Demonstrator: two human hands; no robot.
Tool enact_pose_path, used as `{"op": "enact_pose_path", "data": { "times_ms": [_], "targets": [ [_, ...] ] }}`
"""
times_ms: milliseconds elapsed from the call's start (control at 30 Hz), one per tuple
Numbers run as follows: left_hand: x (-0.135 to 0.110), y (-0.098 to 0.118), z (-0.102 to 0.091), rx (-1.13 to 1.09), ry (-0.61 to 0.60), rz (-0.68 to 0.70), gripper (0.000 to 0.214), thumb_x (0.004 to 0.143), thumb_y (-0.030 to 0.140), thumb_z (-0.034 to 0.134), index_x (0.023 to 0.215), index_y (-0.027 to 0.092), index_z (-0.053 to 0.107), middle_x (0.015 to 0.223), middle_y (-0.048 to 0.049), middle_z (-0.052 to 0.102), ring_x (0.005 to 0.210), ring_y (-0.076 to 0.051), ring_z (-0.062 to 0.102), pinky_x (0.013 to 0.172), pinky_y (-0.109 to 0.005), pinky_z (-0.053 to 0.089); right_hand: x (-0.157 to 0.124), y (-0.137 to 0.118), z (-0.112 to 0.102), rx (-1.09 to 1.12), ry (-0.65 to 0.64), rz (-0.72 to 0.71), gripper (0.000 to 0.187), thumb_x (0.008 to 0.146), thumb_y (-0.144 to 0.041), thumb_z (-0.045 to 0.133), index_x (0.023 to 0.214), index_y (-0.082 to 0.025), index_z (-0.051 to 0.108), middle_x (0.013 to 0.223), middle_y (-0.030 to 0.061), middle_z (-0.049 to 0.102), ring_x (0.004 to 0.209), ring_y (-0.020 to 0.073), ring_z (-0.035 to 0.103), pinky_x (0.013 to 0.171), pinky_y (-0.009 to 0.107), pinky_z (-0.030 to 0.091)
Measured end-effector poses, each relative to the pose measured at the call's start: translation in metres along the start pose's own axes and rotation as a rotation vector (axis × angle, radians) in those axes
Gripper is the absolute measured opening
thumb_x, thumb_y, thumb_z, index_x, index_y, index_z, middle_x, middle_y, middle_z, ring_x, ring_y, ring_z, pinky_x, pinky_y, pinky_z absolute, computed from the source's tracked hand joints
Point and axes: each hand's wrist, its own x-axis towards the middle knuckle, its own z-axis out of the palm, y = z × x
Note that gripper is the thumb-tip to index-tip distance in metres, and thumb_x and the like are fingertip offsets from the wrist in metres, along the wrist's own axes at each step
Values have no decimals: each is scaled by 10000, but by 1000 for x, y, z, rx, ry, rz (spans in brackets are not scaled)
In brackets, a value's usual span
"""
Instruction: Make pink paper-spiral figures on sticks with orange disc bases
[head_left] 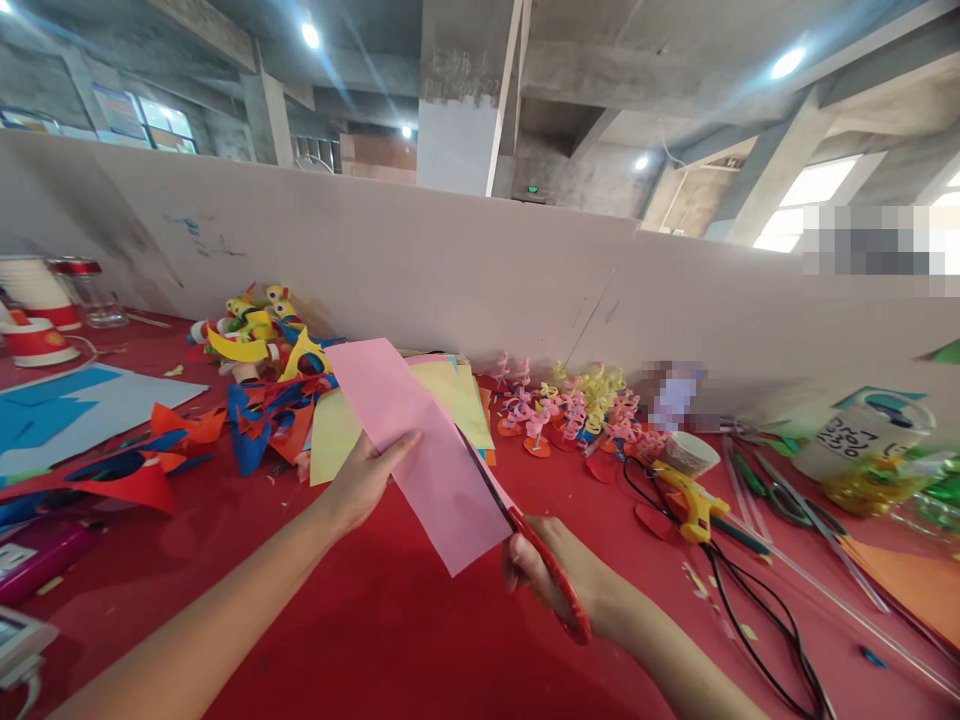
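A sheet of pink paper [420,450] is held up at a slant over the red table. My left hand [367,480] pinches its left edge, thumb on the near face and fingers behind. Red-handled scissors [551,575] are in my right hand [559,565], fingers wrapped round the handles. Their dark blades lie along the right side of the pink paper, pointing up and away to the left. A narrow pink edge shows to the right of the blades. Behind the pink paper lies a stack of yellow and other coloured paper [450,385].
Pink and yellow curled-paper flowers [577,405] stand along the back board [450,250]. To the right lie a yellow glue gun [694,500] with a black cord and more scissors [784,495]. Paper scraps [135,480], yellow paper figures [255,325] and cups [37,340] occupy the left.
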Motion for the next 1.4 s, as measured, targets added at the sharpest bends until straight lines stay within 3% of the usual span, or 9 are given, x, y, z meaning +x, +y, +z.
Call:
{"op": "enact_pose_path", "data": {
  "times_ms": [133,267,800,967,1133,1267,1400],
  "targets": [
    [0,-1,0,-25,-1,-14,302,696,340,705,957,201,644,970,-49,688,938,-245,622,762,-308,498,3,4,4,1,43,50,619,774,-728,221,505,-193,380,429,-17,397,398,88,385,400,214,265],
    [-1,1,1,-30,8,-18,324,687,340,711,967,191,645,986,-59,682,949,-251,616,770,-314,496,3,7,8,-1,82,58,543,790,-677,260,514,-209,271,411,-44,306,386,66,283,383,214,165],
    [-1,6,0,-41,-22,-25,290,693,315,702,952,191,657,992,-62,691,953,-260,619,762,-317,501,2,9,7,-7,105,4,574,755,-742,251,554,-206,225,531,-57,200,475,65,165,398,220,119],
    [-1,12,0,-135,12,-67,300,631,285,748,901,181,671,959,-53,706,953,-258,627,760,-300,511,2,10,8,-25,106,0,580,739,-744,314,548,-201,240,536,-55,209,484,66,177,408,221,131],
    [4,20,-2,-287,89,-81,288,676,340,703,925,202,661,922,-32,706,912,-237,637,678,-276,533,3,12,10,-30,97,50,566,749,-732,308,548,-205,258,506,-57,233,453,64,213,400,215,148],
    [7,21,-4,-248,152,-24,333,640,295,742,954,236,646,947,-8,699,914,-212,635,696,-259,529,1,2,7,-62,37,19,597,746,-748,262,527,-196,321,484,-38,319,446,78,310,414,215,230],
    [5,14,-4,-163,88,-20,359,670,346,723,999,243,625,1028,-16,682,968,-214,618,735,-265,520,-1,-9,4,-87,28,-72,593,783,-724,209,567,-190,349,551,-24,352,512,96,336,445,215,270]
  ]
}}
